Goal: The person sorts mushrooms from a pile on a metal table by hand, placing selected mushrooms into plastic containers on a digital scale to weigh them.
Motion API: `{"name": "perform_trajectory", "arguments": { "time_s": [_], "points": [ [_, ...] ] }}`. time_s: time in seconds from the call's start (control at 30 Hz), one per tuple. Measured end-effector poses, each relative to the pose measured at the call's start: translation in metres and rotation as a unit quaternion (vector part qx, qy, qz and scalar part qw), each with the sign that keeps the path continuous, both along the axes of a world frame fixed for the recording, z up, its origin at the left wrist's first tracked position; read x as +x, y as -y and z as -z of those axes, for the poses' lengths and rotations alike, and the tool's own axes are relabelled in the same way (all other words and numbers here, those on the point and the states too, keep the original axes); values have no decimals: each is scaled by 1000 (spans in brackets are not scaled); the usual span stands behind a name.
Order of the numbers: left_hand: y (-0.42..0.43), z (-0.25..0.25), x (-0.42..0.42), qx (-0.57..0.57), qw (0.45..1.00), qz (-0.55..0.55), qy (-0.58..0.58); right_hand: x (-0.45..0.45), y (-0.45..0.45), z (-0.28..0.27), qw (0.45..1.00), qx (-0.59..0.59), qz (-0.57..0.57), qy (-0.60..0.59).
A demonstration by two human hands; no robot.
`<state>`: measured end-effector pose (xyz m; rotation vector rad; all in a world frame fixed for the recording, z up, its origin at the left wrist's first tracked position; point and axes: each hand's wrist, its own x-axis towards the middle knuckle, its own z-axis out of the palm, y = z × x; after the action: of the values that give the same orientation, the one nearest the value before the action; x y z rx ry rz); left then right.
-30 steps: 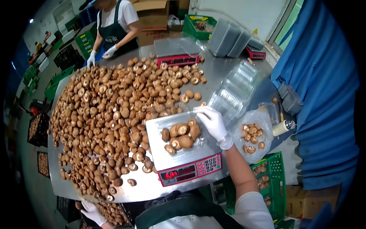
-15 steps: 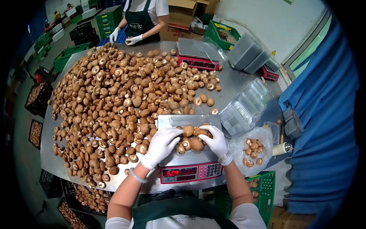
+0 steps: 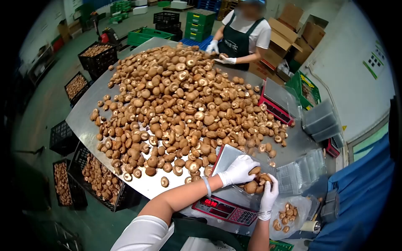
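Observation:
My gloved left hand (image 3: 239, 170) reaches over the scale (image 3: 228, 209) from the left, its fingers curled round a brown mushroom (image 3: 254, 170). On the right side of the same small group, my gloved right hand (image 3: 269, 193) has its fingers bent against another mushroom (image 3: 264, 178). Between the hands, more mushrooms (image 3: 251, 187) rest in a clear plastic tray on the scale, partly hidden by my fingers. Red digits glow on the scale's display. The large mushroom pile (image 3: 180, 100) lies just beyond the scale.
A co-worker (image 3: 240, 37) stands across the table (image 3: 86, 119), gloved hands near the pile. Clear trays (image 3: 299, 171) and a plastic bag of mushrooms (image 3: 289, 217) lie at right. A second scale (image 3: 276, 102) stands at back right; black crates (image 3: 121, 196) sit at lower left.
The view has swung left. My left hand came from the table's lower edge to the scale's mushrooms. My right hand moved from the tray's edge to the mushrooms.

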<state>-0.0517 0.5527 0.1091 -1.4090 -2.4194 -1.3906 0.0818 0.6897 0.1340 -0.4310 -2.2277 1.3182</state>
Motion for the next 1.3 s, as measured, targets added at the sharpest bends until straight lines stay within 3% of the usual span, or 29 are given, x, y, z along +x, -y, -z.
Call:
{"name": "perform_trajectory", "arguments": {
  "time_s": [0.1, 0.13, 0.2, 0.23, 0.33, 0.4, 0.43, 0.47, 0.57, 0.67, 0.77, 0.83, 0.9, 0.97, 1.03, 1.07, 1.1, 1.17, 1.23, 1.3],
  "points": [
    [19, -15, 1, 116, 979, -8, 167, -5, -3, -4, 988, 138, -25, 66],
    [32, -17, 0, 144, 974, -12, 176, -7, -1, -8, 987, 138, -38, 68],
    [72, -26, 0, 165, 953, -48, 249, -13, 9, -12, 953, 277, -103, 69],
    [98, -28, 1, 181, 946, -66, 262, -15, 9, -11, 953, 276, -112, 61],
    [193, -33, 13, 296, 825, -132, 463, -17, 13, -19, 960, 265, -78, 38],
    [266, -26, 12, 267, 830, -248, 422, -16, 14, -25, 965, 256, -48, 30],
    [299, -28, 24, 246, 801, -394, 377, -15, 16, -29, 965, 257, -39, 28],
    [348, -1, 30, 247, 790, -444, 344, -16, 19, -33, 962, 270, -33, 15],
    [453, 38, 70, 377, 632, -601, 311, -21, 48, -44, 970, 237, -42, 29],
    [517, 88, 90, 354, 565, -699, 259, -41, 112, -46, 981, 150, -117, 39],
    [518, 101, 77, 192, 711, -647, 197, -69, 200, -34, 951, 153, -257, 80],
    [503, 99, 62, 155, 706, -614, 317, -94, 259, -11, 925, 108, -352, 98],
    [481, 82, 49, 16, 750, -578, 322, -118, 317, 13, 907, 138, -380, 122],
    [475, 93, 45, -167, 808, -543, 157, -139, 366, 55, 896, 206, -384, 87],
    [472, 88, 44, -177, 825, -520, 135, -149, 406, 69, 862, 309, -384, 115],
    [475, 94, 46, -146, 833, -513, 145, -152, 417, 87, 854, 352, -379, 49],
    [478, 97, 46, -116, 840, -506, 155, -156, 424, 94, 840, 383, -379, 62],
    [492, 90, 49, -75, 837, -482, 251, -159, 425, 96, 874, 288, -378, 105],
    [516, 107, 54, 76, 825, -447, 338, -168, 407, 103, 895, 136, -416, 85],
    [544, 79, 59, 177, 792, -474, 341, -171, 385, 93, 882, -151, -409, 177]
  ]
}}
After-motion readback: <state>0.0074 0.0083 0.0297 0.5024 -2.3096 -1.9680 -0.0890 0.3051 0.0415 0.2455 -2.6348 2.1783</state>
